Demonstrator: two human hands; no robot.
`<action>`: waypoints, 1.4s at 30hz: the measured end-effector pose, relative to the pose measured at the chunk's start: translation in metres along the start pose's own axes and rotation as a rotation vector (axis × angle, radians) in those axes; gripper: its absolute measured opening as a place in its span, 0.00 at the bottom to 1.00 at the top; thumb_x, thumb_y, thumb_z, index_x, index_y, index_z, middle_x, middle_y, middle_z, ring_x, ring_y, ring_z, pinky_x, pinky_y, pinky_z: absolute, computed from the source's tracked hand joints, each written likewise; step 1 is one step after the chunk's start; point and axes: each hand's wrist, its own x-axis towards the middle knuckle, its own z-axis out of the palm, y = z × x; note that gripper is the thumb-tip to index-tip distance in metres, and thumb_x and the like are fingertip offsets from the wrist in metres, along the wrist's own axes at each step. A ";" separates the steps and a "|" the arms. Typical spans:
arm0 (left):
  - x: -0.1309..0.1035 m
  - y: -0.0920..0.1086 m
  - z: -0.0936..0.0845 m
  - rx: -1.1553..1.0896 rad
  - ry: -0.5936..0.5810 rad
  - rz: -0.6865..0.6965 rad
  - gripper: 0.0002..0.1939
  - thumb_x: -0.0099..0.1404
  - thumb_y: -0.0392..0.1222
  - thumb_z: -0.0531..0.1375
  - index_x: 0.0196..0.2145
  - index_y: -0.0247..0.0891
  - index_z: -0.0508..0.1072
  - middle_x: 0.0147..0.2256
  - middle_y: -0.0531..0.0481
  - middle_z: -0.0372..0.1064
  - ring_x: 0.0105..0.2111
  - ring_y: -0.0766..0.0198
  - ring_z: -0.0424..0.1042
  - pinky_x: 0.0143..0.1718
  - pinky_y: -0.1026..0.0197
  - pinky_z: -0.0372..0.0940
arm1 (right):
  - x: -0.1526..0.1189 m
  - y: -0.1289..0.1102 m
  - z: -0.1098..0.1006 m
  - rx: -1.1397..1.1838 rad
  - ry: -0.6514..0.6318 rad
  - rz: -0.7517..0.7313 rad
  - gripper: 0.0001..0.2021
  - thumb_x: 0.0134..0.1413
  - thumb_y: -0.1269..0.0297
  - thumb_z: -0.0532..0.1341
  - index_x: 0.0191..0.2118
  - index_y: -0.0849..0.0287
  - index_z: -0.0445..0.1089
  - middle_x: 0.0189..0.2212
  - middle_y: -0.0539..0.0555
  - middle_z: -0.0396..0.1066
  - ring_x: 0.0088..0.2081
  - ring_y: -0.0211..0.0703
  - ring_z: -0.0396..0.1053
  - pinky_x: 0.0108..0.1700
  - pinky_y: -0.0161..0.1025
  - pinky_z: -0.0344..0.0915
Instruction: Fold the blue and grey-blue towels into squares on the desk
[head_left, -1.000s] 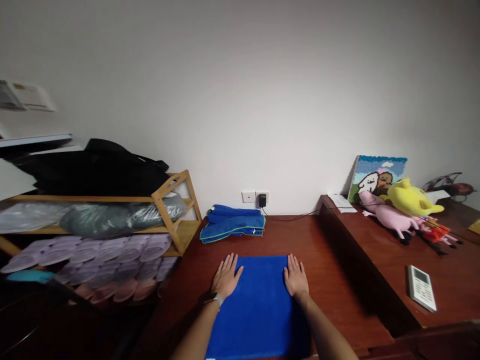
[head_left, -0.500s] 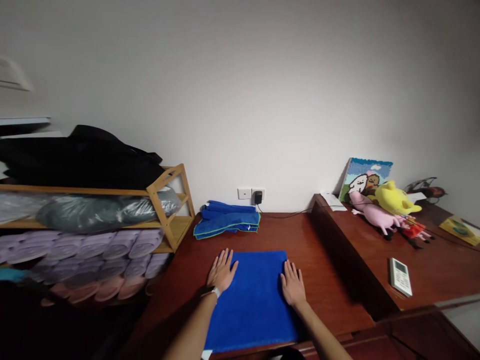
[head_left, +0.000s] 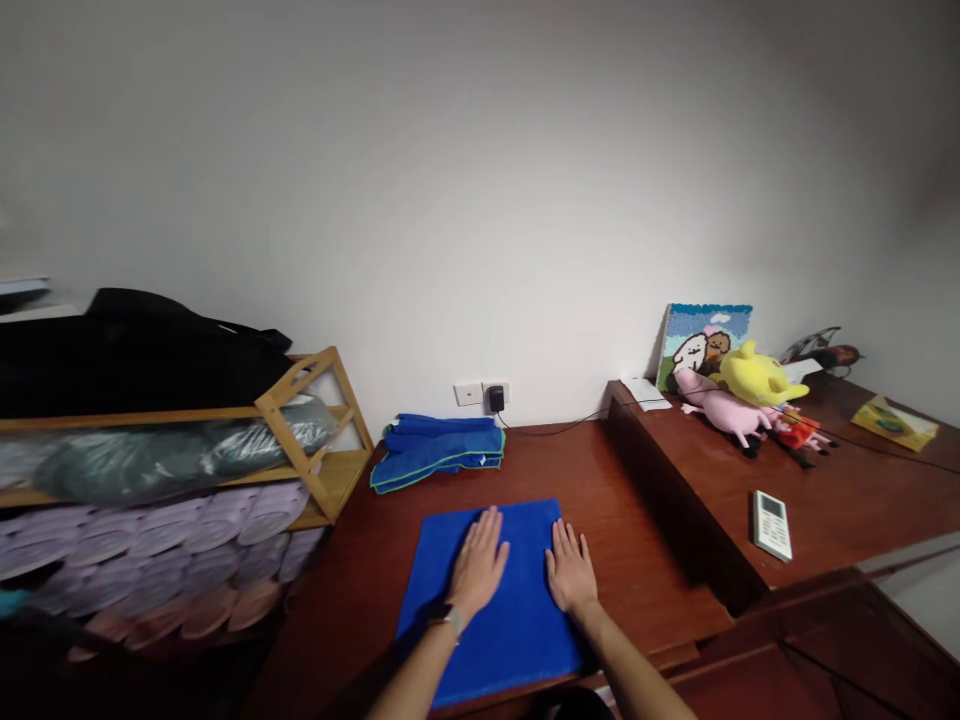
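Observation:
A plain blue cloth (head_left: 517, 620) lies spread flat on the reddish-brown wooden table (head_left: 637, 560), close to its front edge. My left hand (head_left: 478, 565), with a watch at the wrist, rests on the cloth left of its middle, fingers stretched forward and nothing held. At the cloth's right edge my right hand (head_left: 571, 568) lies flat, partly on the cloth, its fingers slightly spread. Behind them, near the wall, sits a loose pile of blue cloths (head_left: 439, 450) with green edging.
Left stands a wooden rack (head_left: 322, 450) with a black bag (head_left: 142, 350) and several lilac slippers (head_left: 217, 520). On the raised right surface are plush toys (head_left: 757, 378), a dog picture (head_left: 705, 340), a white remote control (head_left: 772, 524) and a tissue pack (head_left: 895, 422). A black plug (head_left: 496, 398) trails a cable.
My left hand has moved right, from the cloth's left edge onto its middle part. My right hand stays at the right edge. The whole view has turned slightly.

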 end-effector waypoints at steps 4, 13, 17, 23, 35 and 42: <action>-0.001 0.082 0.019 -0.088 -0.102 0.133 0.32 0.78 0.54 0.41 0.74 0.41 0.47 0.73 0.47 0.48 0.73 0.57 0.48 0.73 0.47 0.46 | -0.002 0.000 -0.004 -0.039 -0.046 -0.025 0.32 0.71 0.57 0.37 0.75 0.60 0.39 0.76 0.51 0.34 0.76 0.46 0.31 0.74 0.52 0.30; -0.056 0.012 -0.001 0.019 -0.207 -0.188 0.38 0.75 0.63 0.39 0.73 0.39 0.52 0.73 0.44 0.48 0.73 0.52 0.47 0.72 0.43 0.45 | -0.002 -0.001 0.000 -0.016 -0.009 0.013 0.32 0.71 0.55 0.36 0.75 0.61 0.38 0.76 0.50 0.35 0.76 0.44 0.33 0.74 0.50 0.30; -0.092 -0.044 -0.028 0.133 -0.187 -0.383 0.41 0.74 0.64 0.42 0.73 0.34 0.52 0.73 0.41 0.45 0.73 0.49 0.45 0.72 0.41 0.44 | 0.000 -0.001 0.004 -0.043 -0.009 0.026 0.32 0.71 0.55 0.37 0.75 0.59 0.39 0.76 0.50 0.36 0.76 0.45 0.35 0.74 0.51 0.30; -0.109 -0.051 -0.041 0.145 -0.171 -0.435 0.40 0.74 0.62 0.42 0.73 0.32 0.52 0.73 0.41 0.45 0.73 0.50 0.45 0.72 0.45 0.45 | 0.001 -0.007 -0.003 -0.098 -0.054 0.033 0.32 0.70 0.57 0.38 0.75 0.60 0.40 0.76 0.52 0.37 0.76 0.47 0.35 0.74 0.53 0.29; -0.105 -0.050 -0.043 0.204 -0.153 -0.438 0.38 0.73 0.59 0.43 0.72 0.31 0.55 0.72 0.40 0.49 0.72 0.49 0.48 0.72 0.44 0.44 | -0.056 -0.006 0.011 -0.036 0.015 0.065 0.32 0.71 0.56 0.37 0.75 0.61 0.43 0.75 0.52 0.38 0.75 0.47 0.36 0.74 0.50 0.33; -0.076 0.036 -0.035 0.038 -0.059 -0.160 0.34 0.76 0.56 0.41 0.73 0.37 0.53 0.73 0.44 0.49 0.73 0.53 0.46 0.73 0.44 0.43 | -0.055 -0.006 0.008 -0.018 0.014 0.055 0.32 0.71 0.56 0.37 0.75 0.61 0.42 0.75 0.51 0.38 0.76 0.46 0.35 0.74 0.50 0.32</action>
